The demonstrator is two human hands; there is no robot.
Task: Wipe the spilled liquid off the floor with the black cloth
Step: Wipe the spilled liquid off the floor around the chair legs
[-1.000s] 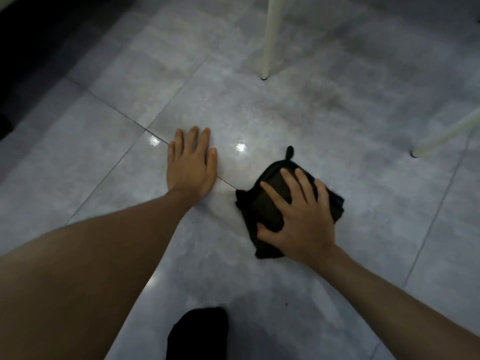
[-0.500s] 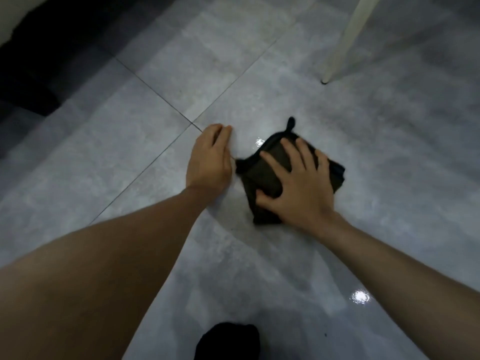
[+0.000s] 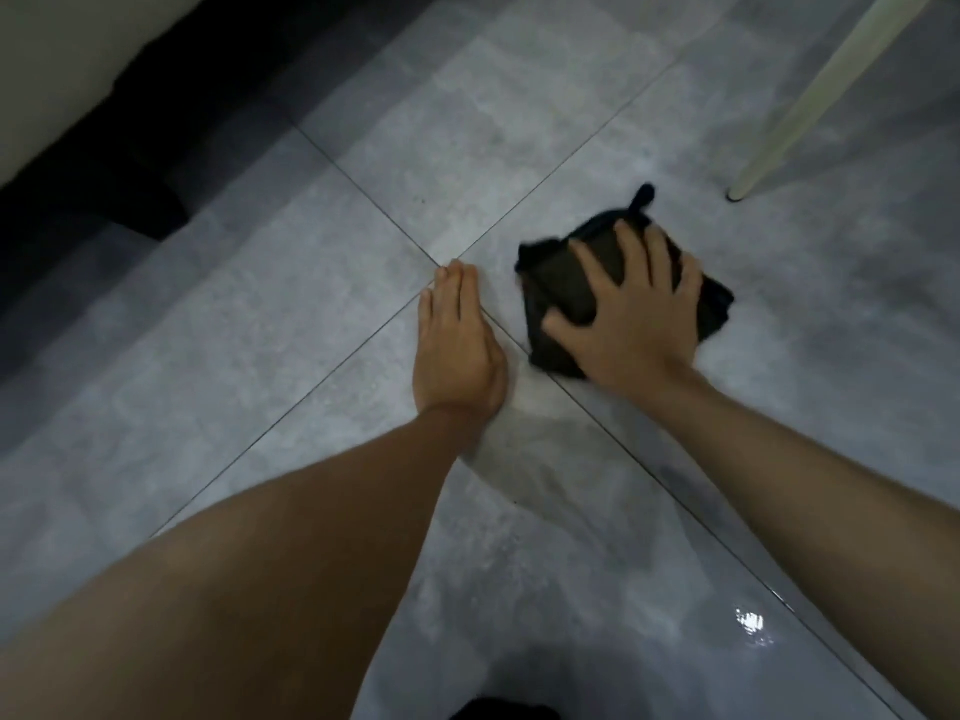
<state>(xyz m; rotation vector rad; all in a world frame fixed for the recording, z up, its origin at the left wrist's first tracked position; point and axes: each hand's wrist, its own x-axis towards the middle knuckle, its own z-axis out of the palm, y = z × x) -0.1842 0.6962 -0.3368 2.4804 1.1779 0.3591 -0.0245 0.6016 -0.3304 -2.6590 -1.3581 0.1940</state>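
Note:
The folded black cloth [image 3: 558, 283] lies on the grey tiled floor [image 3: 234, 356], right of where the grout lines cross. My right hand [image 3: 631, 317] presses flat on top of it with fingers spread, covering its near half. A small loop of the cloth sticks out at its far edge. My left hand [image 3: 457, 345] rests flat on the floor just left of the cloth, fingers together, holding nothing. A wet sheen [image 3: 597, 553] with a light glint covers the tile below the cloth.
A pale furniture leg [image 3: 810, 101] stands on the floor at the upper right, close behind the cloth. A dark object and a light-coloured edge [image 3: 52, 80] fill the upper left. Something black [image 3: 498, 711] shows at the bottom edge.
The view has swung left, so both hands and the cloth sit further right in frame. My right hand has slid the cloth a little away from my left hand.

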